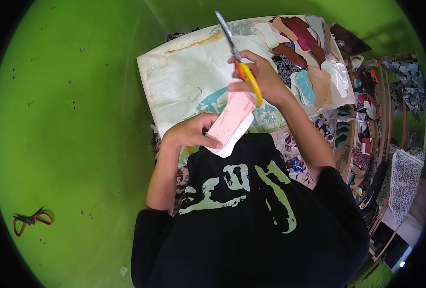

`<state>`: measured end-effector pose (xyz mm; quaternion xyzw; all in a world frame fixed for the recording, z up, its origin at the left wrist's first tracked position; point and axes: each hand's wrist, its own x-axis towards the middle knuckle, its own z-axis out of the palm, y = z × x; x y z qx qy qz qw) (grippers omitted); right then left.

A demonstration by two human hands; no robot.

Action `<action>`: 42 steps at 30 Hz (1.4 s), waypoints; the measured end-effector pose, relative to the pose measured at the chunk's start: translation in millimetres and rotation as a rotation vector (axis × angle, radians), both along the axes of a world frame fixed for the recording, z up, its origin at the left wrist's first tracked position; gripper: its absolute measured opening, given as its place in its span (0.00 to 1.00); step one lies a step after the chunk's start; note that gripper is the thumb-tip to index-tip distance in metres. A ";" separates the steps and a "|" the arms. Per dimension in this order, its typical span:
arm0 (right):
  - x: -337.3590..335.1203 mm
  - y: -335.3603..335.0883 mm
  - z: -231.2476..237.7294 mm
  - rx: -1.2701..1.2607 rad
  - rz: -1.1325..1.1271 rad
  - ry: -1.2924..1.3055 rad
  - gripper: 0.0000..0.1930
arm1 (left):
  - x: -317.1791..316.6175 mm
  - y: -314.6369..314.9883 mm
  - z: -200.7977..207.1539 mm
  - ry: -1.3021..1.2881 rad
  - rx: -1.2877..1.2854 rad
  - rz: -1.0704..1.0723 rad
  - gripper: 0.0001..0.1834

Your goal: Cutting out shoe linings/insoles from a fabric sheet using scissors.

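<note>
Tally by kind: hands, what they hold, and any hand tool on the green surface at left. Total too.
Hands (left hand, right hand): 2
Yellow-handled scissors: 1
Pink printed sheet: 1
Red-handled hand tool: 1
Total: 5

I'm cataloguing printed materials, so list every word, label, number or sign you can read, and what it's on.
Pink sheet at the left hand: red capital lettering, readable and repeated; I don't copy printed wording.
Black shirt: large, broken pale-green shapes; no word I can make out.
White table cover: small dark scribble, unreadable.
</note>
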<state>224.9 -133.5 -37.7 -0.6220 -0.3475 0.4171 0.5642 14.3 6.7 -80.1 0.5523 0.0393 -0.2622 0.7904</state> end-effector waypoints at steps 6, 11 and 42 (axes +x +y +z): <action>5.1 25.5 -9.9 0.207 -0.164 0.120 0.25 | -5.0 -26.6 15.5 -0.169 -0.190 0.601 0.41; -16.1 -12.1 -31.2 0.204 -0.085 0.008 0.35 | -12.5 -28.9 21.8 -0.277 -0.280 0.972 0.35; -84.2 -86.0 4.2 -0.073 0.113 -0.006 0.34 | 29.1 -71.9 35.3 -0.261 -0.171 1.516 0.28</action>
